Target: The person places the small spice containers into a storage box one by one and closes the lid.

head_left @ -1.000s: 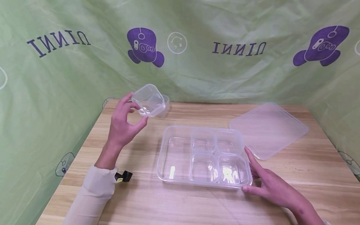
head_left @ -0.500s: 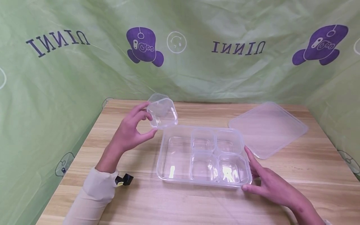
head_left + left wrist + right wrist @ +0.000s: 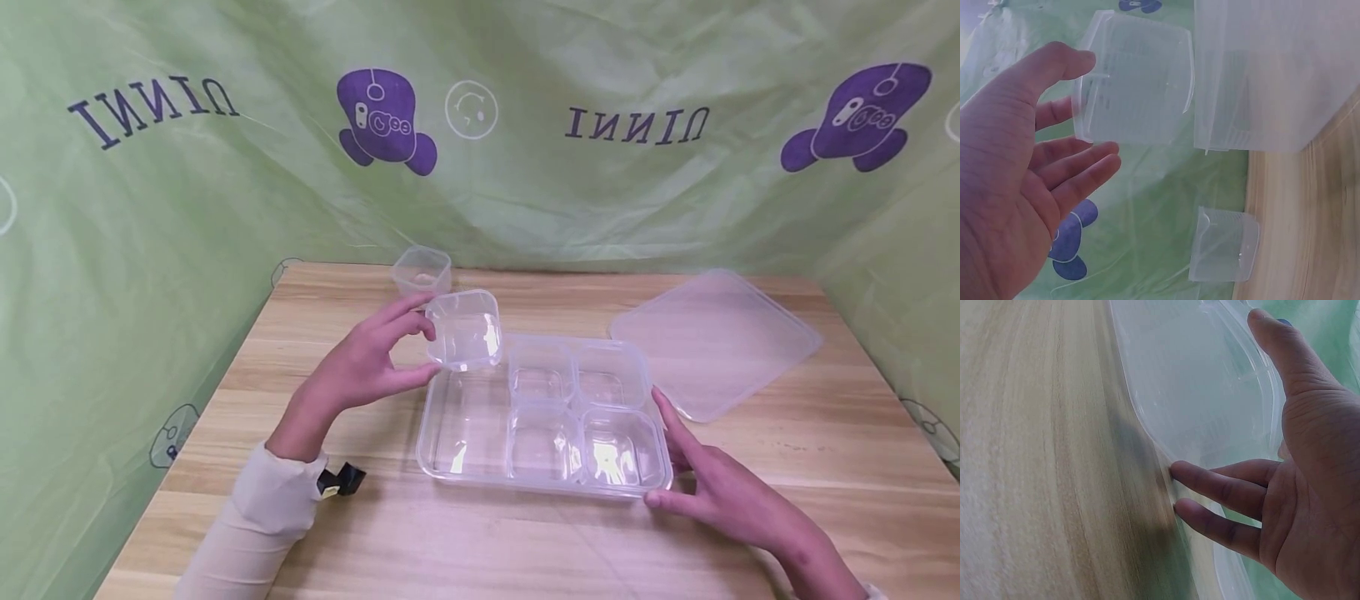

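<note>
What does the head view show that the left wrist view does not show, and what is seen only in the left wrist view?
Only head view: the right hand at the end of the big box, and the flat lid.

Only left wrist view: the palm of the left hand.

Both: the small box in that hand, the second small box, the big box, the table and the green cloth.

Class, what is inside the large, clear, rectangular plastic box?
In the box, four small, clear, square plastic tubs stand at right; bare base shows at left. A similar tub in the left hand obscures the far left corner.
</note>
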The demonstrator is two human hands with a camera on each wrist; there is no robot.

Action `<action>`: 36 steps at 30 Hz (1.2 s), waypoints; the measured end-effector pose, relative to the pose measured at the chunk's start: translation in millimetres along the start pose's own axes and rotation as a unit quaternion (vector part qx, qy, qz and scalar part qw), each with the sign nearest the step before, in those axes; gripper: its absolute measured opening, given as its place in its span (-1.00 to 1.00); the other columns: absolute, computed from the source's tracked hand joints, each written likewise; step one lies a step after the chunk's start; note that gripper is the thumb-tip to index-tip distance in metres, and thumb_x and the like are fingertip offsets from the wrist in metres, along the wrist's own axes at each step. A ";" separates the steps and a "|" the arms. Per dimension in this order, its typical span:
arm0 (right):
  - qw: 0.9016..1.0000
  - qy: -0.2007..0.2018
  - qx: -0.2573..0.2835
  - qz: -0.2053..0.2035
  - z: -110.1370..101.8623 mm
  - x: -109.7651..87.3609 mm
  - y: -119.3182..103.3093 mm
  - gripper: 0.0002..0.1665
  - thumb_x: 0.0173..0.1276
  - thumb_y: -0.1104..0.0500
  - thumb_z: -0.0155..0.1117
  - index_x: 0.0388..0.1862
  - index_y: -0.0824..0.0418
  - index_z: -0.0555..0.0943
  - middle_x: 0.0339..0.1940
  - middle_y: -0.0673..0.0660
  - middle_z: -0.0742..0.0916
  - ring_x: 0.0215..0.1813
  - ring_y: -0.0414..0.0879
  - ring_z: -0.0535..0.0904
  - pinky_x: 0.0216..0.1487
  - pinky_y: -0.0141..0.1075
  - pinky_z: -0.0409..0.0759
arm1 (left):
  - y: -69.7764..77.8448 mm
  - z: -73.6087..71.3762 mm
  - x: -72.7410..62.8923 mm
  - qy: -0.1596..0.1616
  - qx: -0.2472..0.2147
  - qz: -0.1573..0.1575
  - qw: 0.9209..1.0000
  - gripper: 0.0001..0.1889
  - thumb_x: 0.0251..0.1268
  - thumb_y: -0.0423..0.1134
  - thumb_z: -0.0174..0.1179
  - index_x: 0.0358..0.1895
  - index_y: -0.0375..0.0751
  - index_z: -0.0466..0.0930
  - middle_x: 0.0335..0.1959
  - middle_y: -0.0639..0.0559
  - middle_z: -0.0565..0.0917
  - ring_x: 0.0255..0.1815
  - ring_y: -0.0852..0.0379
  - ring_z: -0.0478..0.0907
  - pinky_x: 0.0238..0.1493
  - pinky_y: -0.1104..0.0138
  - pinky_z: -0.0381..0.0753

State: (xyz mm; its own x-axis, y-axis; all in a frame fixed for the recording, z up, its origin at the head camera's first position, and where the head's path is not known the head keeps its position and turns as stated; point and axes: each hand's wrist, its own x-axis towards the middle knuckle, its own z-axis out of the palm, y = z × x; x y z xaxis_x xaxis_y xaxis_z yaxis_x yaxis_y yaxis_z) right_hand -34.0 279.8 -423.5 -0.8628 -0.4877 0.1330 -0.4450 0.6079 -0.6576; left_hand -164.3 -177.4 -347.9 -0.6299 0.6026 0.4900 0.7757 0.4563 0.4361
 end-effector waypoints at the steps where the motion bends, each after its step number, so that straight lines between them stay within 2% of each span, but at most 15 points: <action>1: 1.000 0.000 0.000 0.000 0.2 -0.2 0.2 0.43 0.23 0.08 0.61 0.72 0.12 -0.27 0.06 0.16 0.77 -0.06 -0.25 0.69 0.00 -0.33 0.65 | 0.6 0.5 -0.3 -0.007 -0.004 -0.004 1.000 -0.68 0.10 -0.27 0.53 -0.15 -0.16 0.58 0.41 -0.12 0.48 0.36 -0.14 0.49 0.11 0.09 0.56; 4: 1.000 0.001 0.001 0.000 0.4 -0.4 0.5 0.44 0.23 0.08 0.61 0.73 0.11 -0.26 0.07 0.15 0.77 -0.05 -0.25 0.69 0.01 -0.36 0.63 | 2.1 1.7 -1.5 -0.029 -0.009 -0.021 0.999 -0.69 0.12 -0.23 0.53 -0.15 -0.15 0.60 0.43 -0.14 0.47 0.19 -0.07 0.59 0.02 0.12 0.58; 5: 1.000 0.001 0.000 0.000 0.6 -0.5 0.6 0.44 0.23 0.08 0.62 0.73 0.11 -0.26 0.07 0.15 0.76 -0.05 -0.25 0.70 0.01 -0.36 0.63 | 2.7 1.9 -1.7 -0.036 -0.010 -0.026 0.999 -0.70 0.13 -0.22 0.53 -0.16 -0.14 0.61 0.43 -0.15 0.47 0.19 -0.05 0.60 0.04 0.12 0.58; 8: 1.000 0.003 -0.004 0.002 0.6 -0.5 0.6 0.44 0.22 0.07 0.62 0.73 0.11 -0.26 0.07 0.14 0.77 -0.05 -0.25 0.69 0.01 -0.36 0.63 | 3.0 3.0 -1.7 -0.057 -0.011 -0.037 0.998 -0.72 0.14 -0.20 0.53 -0.17 -0.12 0.62 0.41 -0.18 0.49 0.23 -0.05 0.58 0.12 0.09 0.58; 12: 1.000 0.003 -0.004 0.003 0.6 -0.5 0.3 0.44 0.22 0.07 0.62 0.73 0.11 -0.25 0.06 0.12 0.77 -0.06 -0.27 0.69 0.00 -0.36 0.62 | 3.4 4.5 -1.7 -0.079 -0.017 -0.044 0.996 -0.72 0.15 -0.20 0.53 -0.18 -0.09 0.61 0.42 -0.19 0.49 0.39 -0.13 0.46 0.27 0.03 0.51; 17: 1.000 0.003 -0.003 0.007 0.5 -1.3 0.0 0.44 0.22 0.07 0.62 0.73 0.08 -0.26 0.06 0.11 0.77 -0.07 -0.27 0.69 0.00 -0.38 0.61 | 2.3 7.1 -0.6 -0.092 -0.016 -0.043 0.995 -0.72 0.16 -0.17 0.53 -0.17 -0.07 0.62 0.44 -0.12 0.48 0.41 -0.10 0.45 0.31 0.05 0.48; 27: 1.000 0.003 0.001 0.007 1.5 -1.6 0.7 0.44 0.22 0.07 0.62 0.73 0.08 -0.26 0.06 0.09 0.77 -0.07 -0.28 0.68 0.01 -0.43 0.58 | -5.8 13.1 -0.2 -0.122 -0.036 -0.060 0.990 -0.74 0.16 -0.22 0.53 -0.17 -0.07 0.63 0.46 -0.10 0.45 0.43 -0.04 0.43 0.19 0.08 0.53; 36: 1.000 0.006 0.001 0.003 2.1 -1.7 1.8 0.45 0.21 0.08 0.63 0.73 0.09 -0.26 0.06 0.09 0.77 -0.09 -0.28 0.68 -0.01 -0.41 0.59 | -11.1 21.1 -2.3 -0.134 -0.049 -0.077 0.987 -0.74 0.17 -0.22 0.52 -0.16 -0.05 0.62 0.48 -0.08 0.44 0.46 -0.04 0.38 0.39 0.05 0.39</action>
State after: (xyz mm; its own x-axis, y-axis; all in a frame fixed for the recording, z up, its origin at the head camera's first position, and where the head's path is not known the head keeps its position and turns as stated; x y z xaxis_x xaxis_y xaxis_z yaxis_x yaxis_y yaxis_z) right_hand -32.8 280.4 -426.6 -0.8681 -0.4768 0.1381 -0.4398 0.6098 -0.6593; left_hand -170.7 -170.1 -369.8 -0.6974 0.6880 0.2006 0.6550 0.4984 0.5680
